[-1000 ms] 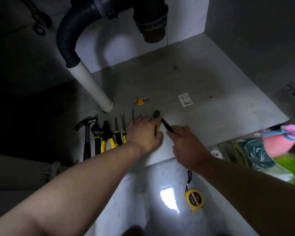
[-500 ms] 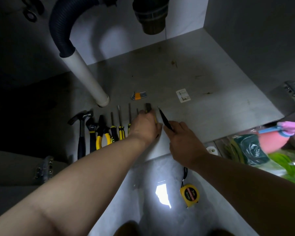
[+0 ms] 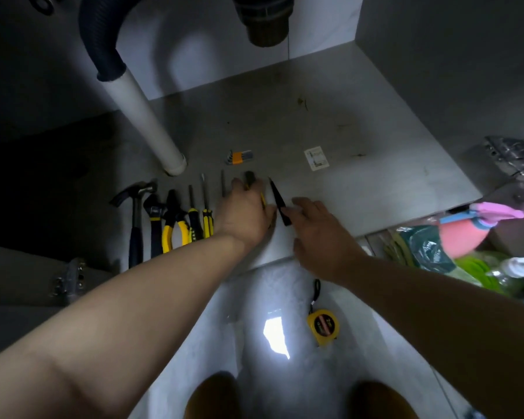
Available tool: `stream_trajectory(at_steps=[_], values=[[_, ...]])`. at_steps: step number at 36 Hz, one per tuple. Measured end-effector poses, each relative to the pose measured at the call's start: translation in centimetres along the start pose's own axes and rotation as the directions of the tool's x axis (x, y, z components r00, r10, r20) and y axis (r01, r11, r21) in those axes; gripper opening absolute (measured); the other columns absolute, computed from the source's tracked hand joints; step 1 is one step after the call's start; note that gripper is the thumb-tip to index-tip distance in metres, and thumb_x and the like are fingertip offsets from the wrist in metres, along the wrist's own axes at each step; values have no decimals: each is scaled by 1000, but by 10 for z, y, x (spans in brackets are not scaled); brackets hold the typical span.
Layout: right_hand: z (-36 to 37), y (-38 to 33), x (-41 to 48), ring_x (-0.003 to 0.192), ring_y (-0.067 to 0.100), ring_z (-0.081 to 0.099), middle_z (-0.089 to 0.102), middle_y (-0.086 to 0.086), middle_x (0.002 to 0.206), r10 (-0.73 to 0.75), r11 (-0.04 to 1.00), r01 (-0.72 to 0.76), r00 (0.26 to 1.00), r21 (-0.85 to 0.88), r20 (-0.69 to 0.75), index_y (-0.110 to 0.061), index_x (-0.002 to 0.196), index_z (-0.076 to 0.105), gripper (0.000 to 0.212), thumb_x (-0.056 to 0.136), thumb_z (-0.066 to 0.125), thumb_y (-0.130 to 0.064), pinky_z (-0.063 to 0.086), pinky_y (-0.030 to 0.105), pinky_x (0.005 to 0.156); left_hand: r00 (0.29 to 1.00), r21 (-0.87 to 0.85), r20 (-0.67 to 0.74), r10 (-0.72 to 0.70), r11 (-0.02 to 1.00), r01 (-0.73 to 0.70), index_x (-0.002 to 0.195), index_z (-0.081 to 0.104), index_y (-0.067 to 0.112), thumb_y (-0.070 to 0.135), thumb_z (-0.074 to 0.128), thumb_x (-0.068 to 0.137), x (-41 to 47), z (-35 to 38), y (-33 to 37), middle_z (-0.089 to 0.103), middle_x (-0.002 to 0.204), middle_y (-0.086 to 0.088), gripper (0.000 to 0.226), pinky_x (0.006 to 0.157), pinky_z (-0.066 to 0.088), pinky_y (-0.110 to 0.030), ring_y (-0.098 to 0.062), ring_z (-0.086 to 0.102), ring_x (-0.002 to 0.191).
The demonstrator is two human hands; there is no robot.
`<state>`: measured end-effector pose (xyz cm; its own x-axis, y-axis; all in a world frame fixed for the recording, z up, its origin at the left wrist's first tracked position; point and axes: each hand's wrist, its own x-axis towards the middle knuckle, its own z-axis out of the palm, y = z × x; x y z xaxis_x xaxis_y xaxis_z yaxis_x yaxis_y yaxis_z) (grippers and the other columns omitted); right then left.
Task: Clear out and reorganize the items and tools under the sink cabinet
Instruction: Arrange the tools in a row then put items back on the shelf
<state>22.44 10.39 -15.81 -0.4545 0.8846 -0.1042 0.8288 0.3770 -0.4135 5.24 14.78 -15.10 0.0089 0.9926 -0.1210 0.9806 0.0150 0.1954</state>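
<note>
Your left hand lay just left of frame centre on the cabinet floor. Its fingers covered a yellow-and-black tool whose dark tip stuck out beyond them. Whether they clasped it or only rested on it could not be told. Your right hand, just right of it, had its fingers loose and nearly straight. Its fingertips touched the near end of a slim black pointed tool, which lay tilted on the floor between your hands.

To the left ran a row of tools side by side: a hammer, a wrench, yellow-handled pliers, two yellow-and-black screwdrivers, and a thin dark shaft beside your left hand. A hex key set lay above the row, near the foot of the white pipe. A yellow tape measure sat at lower centre, on the pale floor outside the cabinet.
</note>
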Motion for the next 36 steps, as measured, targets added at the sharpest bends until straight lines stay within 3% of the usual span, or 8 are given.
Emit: stream_trajectory(at_steps=[6, 8, 10, 14, 19, 24, 29, 36], values=[[-41, 50, -46, 95, 37, 58, 50, 14, 113, 70, 997, -70, 997, -21, -19, -8, 118, 57, 33, 85, 54, -7, 52, 44, 76, 928, 87, -240, 285, 958, -272, 115, 59, 19, 39, 55, 92, -44, 2, 22, 53, 108, -8, 30, 79, 46, -41, -31, 56, 98], [-41, 72, -69, 93, 38, 61, 53, 13, 112, 132, 989, -129, 990, -66, 48, -9, 113, 59, 28, 86, 55, -9, 51, 44, 77, 868, -19, -182, 463, 881, -473, 111, 61, 18, 33, 55, 95, -65, 13, 35, 53, 105, -7, 23, 75, 47, -41, -30, 57, 91], [-33, 90, -95, 103, 35, 62, 55, 12, 118, 193, 979, -180, 969, -93, 157, -12, 116, 59, 30, 87, 57, -13, 51, 42, 86, 810, -87, 16, 587, 807, -583, 111, 61, 20, 32, 52, 97, -89, 30, 45, 52, 108, -4, 21, 77, 49, -42, -29, 59, 94], [-5, 104, -133, 109, 34, 61, 52, 12, 125, 315, 949, -301, 906, -94, 283, -15, 127, 54, 44, 86, 66, -23, 50, 37, 91, 718, -137, 440, 538, 831, -539, 143, 46, 32, 39, 55, 96, -128, 76, 51, 41, 134, -2, 48, 92, 49, -38, -24, 46, 123], [33, 99, -137, 110, 38, 63, 36, 16, 143, 404, 911, -412, 872, -29, 276, -19, 145, 38, 71, 84, 73, -28, 53, 45, 94, 683, -44, 601, 415, 870, -491, 159, 12, 40, 46, 59, 96, -147, 116, 52, 7, 166, -5, 79, 111, 38, -45, -28, 14, 150], [51, 96, -124, 109, 37, 64, 35, 16, 141, 410, 909, -415, 879, -35, 244, -23, 149, 32, 76, 85, 72, -26, 54, 47, 93, 701, -24, 570, 429, 861, -507, 155, 28, 31, 28, 60, 94, -156, 135, 55, 15, 161, -11, 69, 103, 44, -43, -30, 15, 148], [59, 96, -116, 101, 35, 63, 37, 14, 131, 424, 905, -417, 864, -87, 270, -20, 132, 44, 53, 85, 70, -19, 56, 40, 83, 723, -52, 502, 474, 851, -522, 146, 36, 22, 2, 59, 84, -162, 139, 49, 22, 154, -14, 70, 92, 53, -40, -33, 21, 144], [67, 100, -119, 103, 34, 63, 38, 13, 130, 388, 919, -391, 878, -47, 282, -19, 130, 47, 45, 88, 61, -12, 55, 36, 90, 702, -282, 353, 619, 785, -551, 141, 42, 31, 23, 58, 93, -149, 122, 36, 29, 146, -2, 51, 96, 48, -29, -23, 41, 124]])
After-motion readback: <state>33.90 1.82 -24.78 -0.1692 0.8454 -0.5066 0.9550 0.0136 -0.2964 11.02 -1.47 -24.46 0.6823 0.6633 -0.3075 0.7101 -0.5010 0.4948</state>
